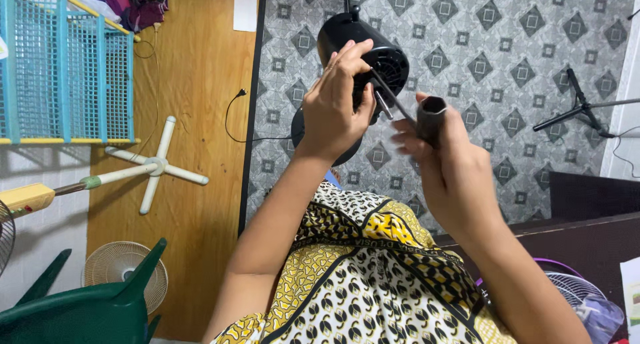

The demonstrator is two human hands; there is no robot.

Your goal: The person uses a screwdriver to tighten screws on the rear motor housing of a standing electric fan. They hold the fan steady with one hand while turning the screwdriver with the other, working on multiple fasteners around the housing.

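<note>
1. The black fan motor housing [363,54] is rounded, with a slotted vent face turned right and a thin metal shaft sticking out of it. It is held up in the middle of the view, above the person's lap, far from the body.
2. The left hand [333,107] wraps the housing from the near side, fingers curled and pressed on its casing.
3. The right hand [453,167] grips a dark screwdriver handle [430,121], fingers closed round it; its thin blade [393,97] slants up left to the vent face beside the shaft.
4. Open room lies right of the hands, over the grey diamond-patterned floor [507,64]. A black stand [580,107] lies far right, and a dark ledge [587,237] closes the near right.
5. Left, the wooden floor [200,104] holds a white cross-shaped base [157,165], edged by a blue mesh basket [67,71].
6. Near left stand a green chair [87,304] and a beige fan grille [120,267].
7. A white paper sheet [245,7] lies far off at the top; a printed package [632,291] shows at the right edge.
</note>
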